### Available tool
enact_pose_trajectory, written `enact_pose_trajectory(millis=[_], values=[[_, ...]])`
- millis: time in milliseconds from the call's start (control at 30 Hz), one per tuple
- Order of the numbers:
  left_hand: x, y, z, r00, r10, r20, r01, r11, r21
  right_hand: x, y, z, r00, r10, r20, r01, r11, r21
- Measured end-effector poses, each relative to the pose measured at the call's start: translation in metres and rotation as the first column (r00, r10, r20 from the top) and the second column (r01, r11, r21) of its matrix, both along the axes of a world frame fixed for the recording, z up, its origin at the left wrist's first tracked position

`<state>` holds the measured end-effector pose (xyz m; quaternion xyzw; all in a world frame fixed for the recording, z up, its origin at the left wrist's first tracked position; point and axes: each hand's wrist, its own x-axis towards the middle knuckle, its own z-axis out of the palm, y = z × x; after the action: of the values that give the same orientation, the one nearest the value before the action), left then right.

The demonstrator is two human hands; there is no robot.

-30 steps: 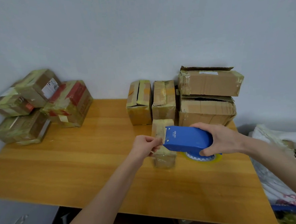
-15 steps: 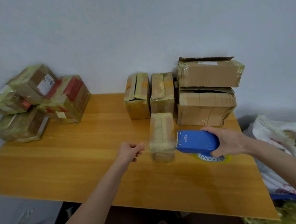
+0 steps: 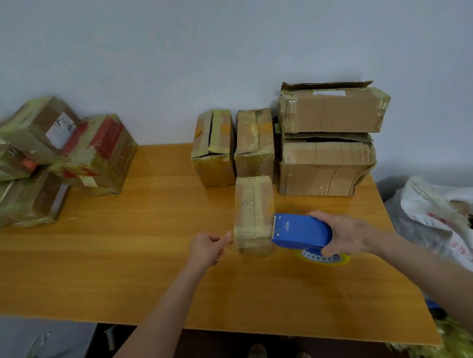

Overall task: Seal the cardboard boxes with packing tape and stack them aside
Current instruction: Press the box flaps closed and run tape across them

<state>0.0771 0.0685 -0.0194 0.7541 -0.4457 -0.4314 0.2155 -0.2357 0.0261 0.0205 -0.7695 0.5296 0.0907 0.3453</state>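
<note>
The small box point(image 3: 254, 213) you are sealing stands near the middle of the wooden table point(image 3: 123, 255), wrapped in yellowish tape, flaps closed. Your right hand point(image 3: 344, 236) grips the blue tape dispenser point(image 3: 299, 231) at the box's 3 o'clock, its toothed edge against the box's right side and the tape roll point(image 3: 322, 258) underneath just above the tabletop. Your left hand point(image 3: 208, 249) is at the box's 9 o'clock, fingers curled and thumb pressed to forefinger just beside the box. I cannot tell if tape sits in that pinch.

At 12 o'clock two narrow boxes stand side by side: the left narrow box point(image 3: 213, 163) shows a dark slit between its flaps, and the right narrow box point(image 3: 254, 150) is taped over. At 1 o'clock the upper large box point(image 3: 334, 114), one flap raised, sits on the lower large box point(image 3: 323, 170), whose top gapes darkly. No contents are visible in any of them. At 10 o'clock lies a pile of taped boxes point(image 3: 48, 160). At 3 o'clock, beyond the table edge, is a white sack point(image 3: 439, 216).
</note>
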Motion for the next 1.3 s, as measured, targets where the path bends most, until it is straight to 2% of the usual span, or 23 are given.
enact_pose_trajectory(millis=[100,133,200,267,300,333,400,467,533,667,1033,1167,1300], values=[[0.01,0.003,-0.004,0.926,-0.122,0.356,0.088,0.99,0.108,-0.002,0.001,-0.001,1.0,-0.012,0.004,0.012,1.0,-0.001],[0.012,0.006,-0.003,0.881,-0.12,0.457,0.103,0.993,0.064,-0.001,0.003,-0.002,1.0,-0.017,0.007,0.017,1.0,-0.008],[0.005,0.011,0.0,0.824,-0.074,0.561,0.223,0.954,-0.202,0.002,0.007,-0.006,0.999,-0.031,0.018,0.031,0.999,-0.017],[-0.016,0.017,0.009,0.815,-0.12,0.566,0.438,0.767,-0.469,0.004,0.01,-0.011,0.999,-0.032,0.028,0.033,0.999,-0.029],[-0.031,0.02,0.013,0.785,-0.21,0.583,0.542,0.688,-0.483,0.005,0.011,-0.011,0.999,-0.032,0.035,0.034,0.999,-0.039],[-0.043,0.022,0.014,0.729,-0.325,0.602,0.634,0.652,-0.416,0.004,0.012,-0.011,0.999,-0.03,0.043,0.032,0.998,-0.052],[-0.057,0.024,0.009,0.568,-0.487,0.664,0.751,0.637,-0.175,0.001,0.013,-0.008,0.999,-0.019,0.044,0.023,0.996,-0.085],[-0.057,0.024,0.001,0.457,-0.513,0.726,0.784,0.619,-0.056,-0.003,0.014,-0.005,1.0,0.015,0.021,-0.013,0.993,-0.12],[-0.054,0.024,-0.004,0.412,-0.522,0.747,0.791,0.612,-0.008,-0.005,0.014,-0.004,0.999,0.037,0.02,-0.034,0.99,-0.136],[-0.051,0.023,0.0,0.376,-0.534,0.758,0.801,0.598,0.023,-0.013,0.011,-0.003,0.997,0.05,0.066,-0.042,0.992,-0.117],[-0.049,0.019,0.004,0.399,-0.535,0.745,0.806,0.591,-0.008,-0.026,0.005,0.007,0.989,0.092,0.118,-0.086,0.994,-0.062],[-0.047,0.018,0.003,0.423,-0.516,0.744,0.801,0.598,-0.041,-0.05,0.005,0.016,0.995,0.095,-0.028,-0.096,0.993,-0.066],[-0.049,0.018,0.001,0.402,-0.523,0.751,0.804,0.594,-0.017,-0.042,0.009,0.022,0.967,0.117,-0.224,-0.16,0.97,-0.181]])
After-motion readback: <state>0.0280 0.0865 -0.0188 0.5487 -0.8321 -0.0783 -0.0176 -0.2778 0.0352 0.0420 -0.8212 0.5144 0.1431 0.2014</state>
